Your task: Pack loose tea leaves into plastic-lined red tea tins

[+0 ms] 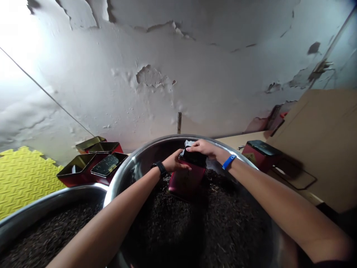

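A dark red tin (185,181) with a black lid (195,158) stands tilted on a heap of dark loose tea leaves (212,223) inside a large steel basin (145,152). My left hand (174,162), with a black watch on its wrist, grips the tin's upper left side. My right hand (203,147), with a blue band on its wrist, is curled over the black lid from above. A bit of pale foil or bag (189,143) shows behind the lid.
A second steel basin (47,204) with dark leaves is at the lower left. Several open red tins (92,165) lie beyond it beside a yellow foam mat (22,175). A closed red tin (260,153) and cardboard (323,141) are at the right. A peeling wall rises behind.
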A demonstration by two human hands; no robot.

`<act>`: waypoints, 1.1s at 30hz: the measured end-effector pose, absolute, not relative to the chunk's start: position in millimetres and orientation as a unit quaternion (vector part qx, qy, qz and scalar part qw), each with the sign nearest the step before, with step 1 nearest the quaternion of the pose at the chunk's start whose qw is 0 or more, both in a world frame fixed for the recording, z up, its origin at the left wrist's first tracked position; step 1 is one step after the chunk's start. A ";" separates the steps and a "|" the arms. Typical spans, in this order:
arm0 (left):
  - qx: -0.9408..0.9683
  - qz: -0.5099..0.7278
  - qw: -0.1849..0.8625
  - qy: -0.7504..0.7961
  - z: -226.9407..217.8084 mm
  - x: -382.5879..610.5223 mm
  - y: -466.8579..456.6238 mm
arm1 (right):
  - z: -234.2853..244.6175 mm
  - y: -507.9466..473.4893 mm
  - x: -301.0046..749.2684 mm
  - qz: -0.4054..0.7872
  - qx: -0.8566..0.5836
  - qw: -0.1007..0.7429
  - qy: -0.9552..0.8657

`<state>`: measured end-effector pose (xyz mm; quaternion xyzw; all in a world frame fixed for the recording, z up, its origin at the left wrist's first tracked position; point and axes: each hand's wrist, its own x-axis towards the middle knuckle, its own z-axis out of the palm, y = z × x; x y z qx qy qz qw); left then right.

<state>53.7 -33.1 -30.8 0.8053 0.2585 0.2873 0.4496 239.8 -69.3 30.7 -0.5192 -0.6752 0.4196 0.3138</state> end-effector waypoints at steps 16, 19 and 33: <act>0.746 0.316 0.525 0.261 -52.5 61.1 -28.5 | 17.7 -56.7 234.8 0.011 -0.634 0.373 -0.677; 0.742 0.340 0.515 0.260 -56.2 66.9 -30.8 | 15.0 -44.9 247.6 0.021 -0.656 0.376 -0.654; 0.708 0.253 0.584 0.307 -24.4 54.0 -37.9 | 7.6 -58.2 239.2 0.042 -0.563 0.328 -0.758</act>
